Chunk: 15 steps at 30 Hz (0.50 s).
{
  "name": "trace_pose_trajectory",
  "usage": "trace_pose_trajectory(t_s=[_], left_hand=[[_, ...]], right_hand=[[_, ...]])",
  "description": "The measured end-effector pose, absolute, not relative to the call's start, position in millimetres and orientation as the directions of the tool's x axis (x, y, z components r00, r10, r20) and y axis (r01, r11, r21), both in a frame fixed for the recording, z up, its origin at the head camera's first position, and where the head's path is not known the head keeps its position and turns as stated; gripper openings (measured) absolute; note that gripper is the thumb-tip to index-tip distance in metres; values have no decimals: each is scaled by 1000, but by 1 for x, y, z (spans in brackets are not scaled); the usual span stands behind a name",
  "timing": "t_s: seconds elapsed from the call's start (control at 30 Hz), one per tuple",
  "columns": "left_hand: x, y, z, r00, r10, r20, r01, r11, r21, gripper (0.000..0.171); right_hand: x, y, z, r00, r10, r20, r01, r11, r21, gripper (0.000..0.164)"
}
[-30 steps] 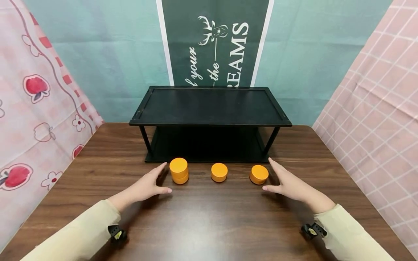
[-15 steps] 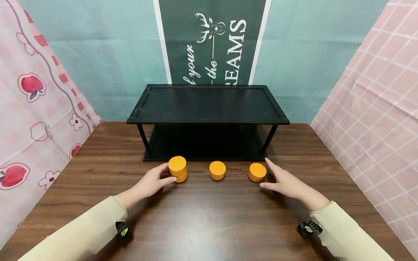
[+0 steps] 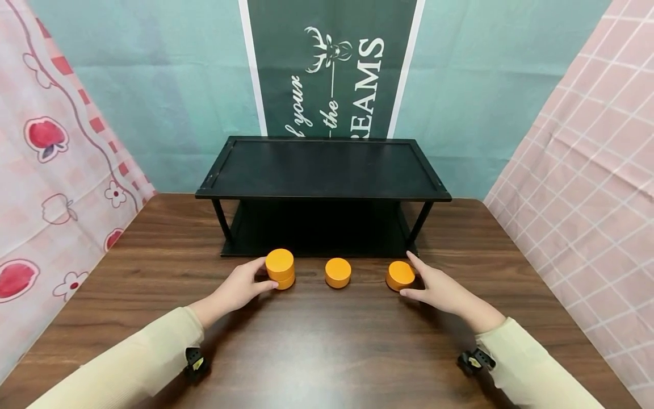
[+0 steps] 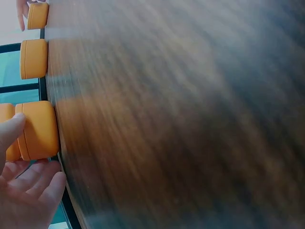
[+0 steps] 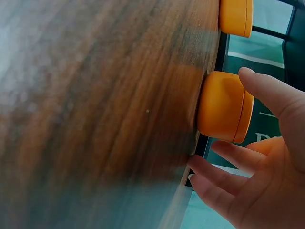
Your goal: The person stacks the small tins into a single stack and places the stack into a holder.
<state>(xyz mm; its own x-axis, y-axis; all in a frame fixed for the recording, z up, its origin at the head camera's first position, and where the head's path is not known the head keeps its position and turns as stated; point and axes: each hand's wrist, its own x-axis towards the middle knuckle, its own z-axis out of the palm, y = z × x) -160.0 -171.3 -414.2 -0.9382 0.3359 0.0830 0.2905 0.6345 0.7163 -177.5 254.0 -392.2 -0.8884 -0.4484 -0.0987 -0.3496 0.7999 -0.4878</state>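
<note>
Two orange round lidded tins [image 3: 280, 264] stand stacked at the left, the upper one slightly offset. My left hand [image 3: 244, 287] holds the stack from its left side, thumb across the front near the seam between the tins; in the left wrist view its other fingers [image 4: 43, 183] lie at the far side, partly hidden. A single orange tin [image 3: 338, 272] stands in the middle. By the right-hand orange tin [image 3: 400, 275] is my right hand [image 3: 441, 288], its thumb [image 5: 259, 86] at the lid edge and its other fingers spread beside the tin.
Behind the tins stands a black two-level rack [image 3: 322, 170] with a flat top and a dark lower shelf. All of this is on a brown wooden table [image 3: 317, 352]. Printed cloths [image 3: 179, 85] hang at the back and both sides.
My left hand has moved right and forward to the stacked tins and taken hold there. My right hand has come closer around the right-hand tin. The tins stay on the table.
</note>
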Motion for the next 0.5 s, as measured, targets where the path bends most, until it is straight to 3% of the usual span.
trace_pose_trajectory(t_s=[0.23,0.5], left_hand=[[-161,-173,-415,-940,336,54,264,620,739,63],[-165,-172,-415,-939,343,42,252,599,760,55]], right_hand=[[-182,251,-395,-890,-450,-78,-361,797,-485,87],[-187,250,-400,-893,-450,-7,-367,738,-565,69]])
